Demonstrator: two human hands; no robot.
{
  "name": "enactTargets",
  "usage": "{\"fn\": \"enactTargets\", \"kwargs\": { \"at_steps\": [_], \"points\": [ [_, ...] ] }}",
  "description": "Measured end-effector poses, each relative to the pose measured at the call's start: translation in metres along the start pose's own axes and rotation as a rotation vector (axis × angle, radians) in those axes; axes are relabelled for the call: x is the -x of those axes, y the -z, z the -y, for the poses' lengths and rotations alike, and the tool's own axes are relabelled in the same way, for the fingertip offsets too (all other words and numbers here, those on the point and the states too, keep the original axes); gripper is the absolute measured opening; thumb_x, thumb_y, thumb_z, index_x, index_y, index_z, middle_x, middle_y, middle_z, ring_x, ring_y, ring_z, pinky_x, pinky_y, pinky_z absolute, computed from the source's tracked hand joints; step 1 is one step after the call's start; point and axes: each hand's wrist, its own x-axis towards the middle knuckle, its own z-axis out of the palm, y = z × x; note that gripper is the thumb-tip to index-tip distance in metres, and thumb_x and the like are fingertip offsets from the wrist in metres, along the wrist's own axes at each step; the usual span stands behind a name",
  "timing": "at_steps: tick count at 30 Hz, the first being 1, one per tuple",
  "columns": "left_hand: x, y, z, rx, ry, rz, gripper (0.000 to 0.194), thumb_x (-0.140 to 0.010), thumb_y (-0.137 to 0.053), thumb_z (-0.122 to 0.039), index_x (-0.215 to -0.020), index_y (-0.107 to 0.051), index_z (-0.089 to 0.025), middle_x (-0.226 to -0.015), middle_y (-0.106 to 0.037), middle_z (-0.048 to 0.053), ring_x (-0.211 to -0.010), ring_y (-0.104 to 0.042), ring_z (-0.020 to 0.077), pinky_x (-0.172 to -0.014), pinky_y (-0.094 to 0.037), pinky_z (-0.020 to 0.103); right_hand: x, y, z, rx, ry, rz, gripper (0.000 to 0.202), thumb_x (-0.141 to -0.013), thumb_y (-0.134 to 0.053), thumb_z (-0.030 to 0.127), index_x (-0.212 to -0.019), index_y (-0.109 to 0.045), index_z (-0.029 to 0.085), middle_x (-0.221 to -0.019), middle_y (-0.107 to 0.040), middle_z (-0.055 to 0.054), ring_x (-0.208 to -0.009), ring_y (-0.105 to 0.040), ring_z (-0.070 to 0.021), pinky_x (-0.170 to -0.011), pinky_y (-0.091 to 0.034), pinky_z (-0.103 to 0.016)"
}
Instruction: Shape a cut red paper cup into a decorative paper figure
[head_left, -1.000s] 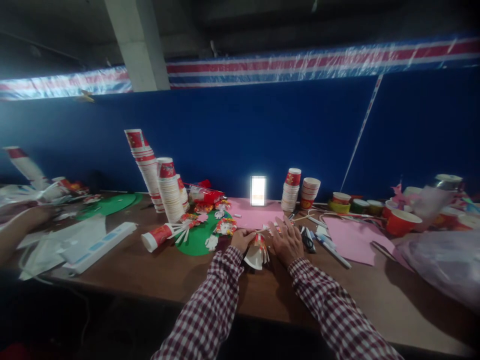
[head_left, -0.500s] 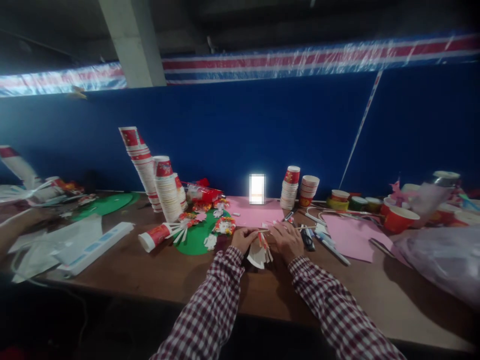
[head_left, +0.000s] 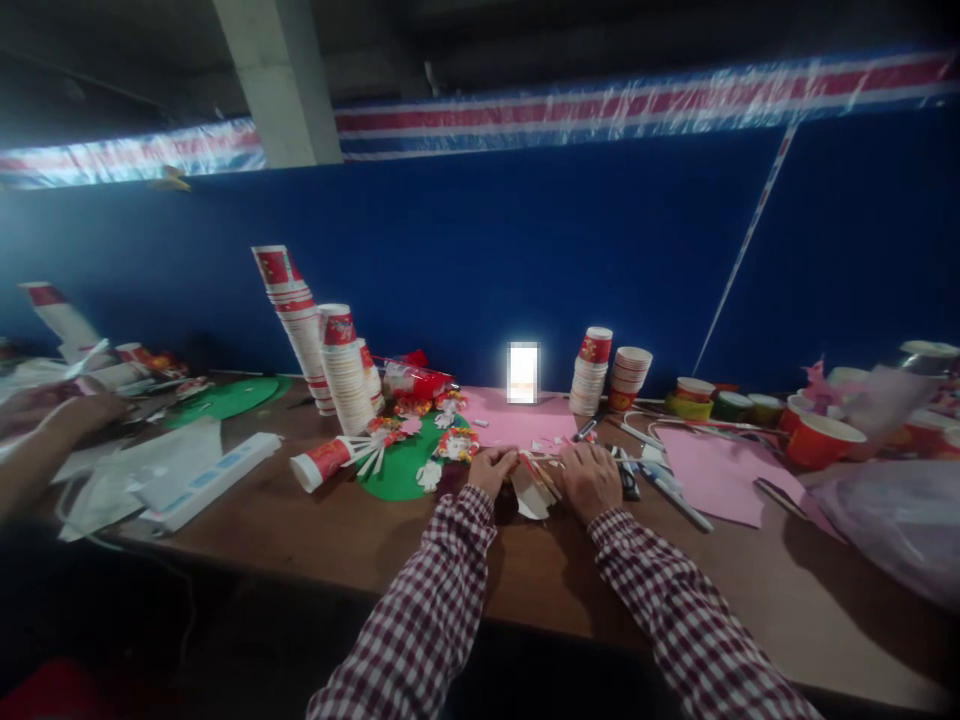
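Observation:
Between my hands, low over the brown table (head_left: 420,540), is a paper cup cut into strips (head_left: 533,492), its white base towards me. My left hand (head_left: 491,470) has its fingers closed on the cup's left side. On the right, my right hand (head_left: 592,480) is bent with its fingers curled down beside the strips; what it grips, if anything, is hidden. Just beyond lies a pink sheet (head_left: 517,420) with small paper scraps. To the left, a cut red cup with strips (head_left: 321,464) lies on its side by a green disc (head_left: 390,475) with paper flowers.
Tall cup stacks (head_left: 346,375) stand at the back left, shorter ones (head_left: 591,372) behind my right hand. Markers (head_left: 675,495), a pink sheet (head_left: 712,475), red cups (head_left: 821,440) and a plastic bag (head_left: 892,520) lie right. Another person's hand (head_left: 94,412) is far left.
The view has shifted, so most things sit a little further right. My right hand has moved slightly away from my left, and the cut cup has tilted between them.

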Motion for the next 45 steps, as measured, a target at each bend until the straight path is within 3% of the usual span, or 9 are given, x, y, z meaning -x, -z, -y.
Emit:
{"fn": "enactTargets", "kwargs": {
  "at_steps": [4,10,17,24,28,30,35,38,45],
  "points": [
    [-0.001,0.001,0.003,0.008,0.017,-0.012,0.03,-0.063,-0.064,-0.032,-0.084,-0.067,-0.011,-0.074,-0.067,0.007,-0.063,-0.058,0.0132,-0.059,-0.048,0.025,0.002,0.002,-0.003,-0.052,-0.012,-0.035,0.023,-0.079,-0.042,0.02,-0.097,-0.055,0.014,-0.089,-0.055,-0.01,-0.084,-0.045,-0.0217,-0.076,-0.035,-0.035],
    [0.002,0.001,-0.003,-0.01,0.002,-0.009,0.031,-0.064,-0.063,-0.028,-0.089,-0.065,-0.01,-0.078,-0.067,0.007,-0.064,-0.059,0.0128,-0.058,-0.048,0.024,0.002,0.013,0.003,-0.195,0.162,-0.004,0.044,-0.072,-0.05,0.039,-0.108,-0.049,0.015,-0.103,-0.055,-0.008,-0.098,-0.046,-0.0216,-0.085,-0.036,-0.033],
    [0.007,-0.002,-0.01,-0.061,-0.063,0.023,0.03,-0.067,-0.061,-0.028,-0.09,-0.064,-0.009,-0.083,-0.067,0.011,-0.074,-0.061,0.017,-0.071,-0.049,0.031,0.006,0.004,0.011,-0.22,0.189,0.036,0.031,-0.072,-0.046,0.021,-0.101,-0.053,0.017,-0.092,-0.06,-0.005,-0.085,-0.052,-0.017,-0.077,-0.04,-0.028],
    [0.018,-0.008,-0.016,-0.14,-0.221,0.06,0.062,-0.056,-0.067,-0.015,-0.115,-0.05,-0.014,-0.117,-0.052,0.013,-0.105,-0.05,0.0213,-0.091,-0.039,0.035,0.008,0.0,0.004,-0.197,0.118,-0.016,0.025,-0.077,-0.045,0.025,-0.099,-0.054,0.016,-0.089,-0.061,-0.006,-0.082,-0.053,-0.0172,-0.073,-0.04,-0.026],
    [0.024,-0.009,-0.021,-0.385,-0.444,0.089,0.067,-0.051,-0.066,-0.012,-0.116,-0.05,-0.018,-0.118,-0.051,0.009,-0.11,-0.044,0.0235,-0.098,-0.031,0.038,0.008,0.001,0.006,-0.191,0.1,-0.021,0.024,-0.078,-0.044,0.026,-0.098,-0.054,0.017,-0.088,-0.061,-0.006,-0.082,-0.053,-0.0174,-0.072,-0.04,-0.026],
    [0.025,-0.01,-0.023,-0.444,-0.489,0.11,0.064,-0.05,-0.067,-0.013,-0.113,-0.054,-0.019,-0.114,-0.054,0.009,-0.108,-0.045,0.0241,-0.098,-0.03,0.038,0.008,0.001,0.007,-0.189,0.096,-0.023,0.025,-0.077,-0.044,0.025,-0.099,-0.054,0.017,-0.089,-0.061,-0.006,-0.082,-0.053,-0.0173,-0.073,-0.04,-0.026],
    [0.024,-0.012,-0.025,-0.406,-0.422,0.076,0.029,-0.061,-0.063,-0.017,-0.09,-0.066,-0.02,-0.093,-0.064,0.007,-0.095,-0.052,0.0231,-0.093,-0.034,0.038,0.009,0.001,0.007,-0.189,0.109,-0.022,0.027,-0.078,-0.043,0.025,-0.101,-0.053,0.016,-0.091,-0.061,-0.006,-0.086,-0.052,-0.0177,-0.076,-0.04,-0.027],
    [0.025,-0.012,-0.025,-0.372,-0.391,0.037,0.017,-0.063,-0.062,-0.022,-0.08,-0.068,-0.02,-0.085,-0.065,0.007,-0.088,-0.054,0.0216,-0.085,-0.039,0.034,0.009,0.002,0.007,-0.188,0.12,-0.018,0.026,-0.079,-0.043,0.026,-0.1,-0.054,0.016,-0.09,-0.06,-0.006,-0.085,-0.052,-0.0183,-0.075,-0.04,-0.028],
    [0.02,-0.008,-0.02,-0.221,-0.237,-0.083,0.025,-0.067,-0.058,-0.037,-0.069,-0.066,-0.013,-0.067,-0.063,0.006,-0.062,-0.055,0.0146,-0.058,-0.043,0.024,0.008,0.006,0.012,-0.193,0.18,-0.012,0.022,-0.083,-0.041,0.03,-0.09,-0.058,0.018,-0.086,-0.061,-0.006,-0.084,-0.053,-0.0169,-0.073,-0.039,-0.027]
  ]
}}
